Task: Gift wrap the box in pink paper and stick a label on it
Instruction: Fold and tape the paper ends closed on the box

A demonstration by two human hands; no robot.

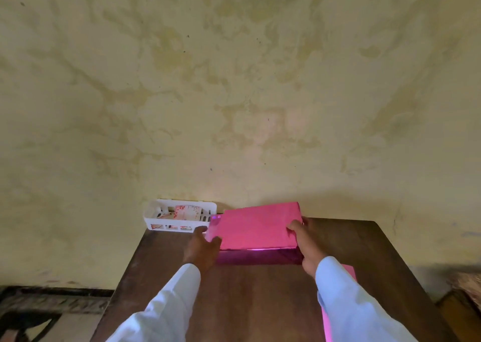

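Observation:
A box wrapped in pink paper [256,226] is held tilted above the far part of the brown wooden table [255,297], its top face turned toward me. My left hand [201,248] grips its left end, where the paper looks shiny. My right hand [305,242] grips the right end, thumb on the top face. Under the box the table shows a dark pink reflection. A strip of pink paper [335,313] lies along the table's right side, mostly hidden by my right sleeve.
A white slotted plastic basket [179,215] stands at the table's far left corner against the wall, holding floral printed cards or labels. The stained yellow wall rises right behind the table. Floor and dark shapes show at the lower left and right.

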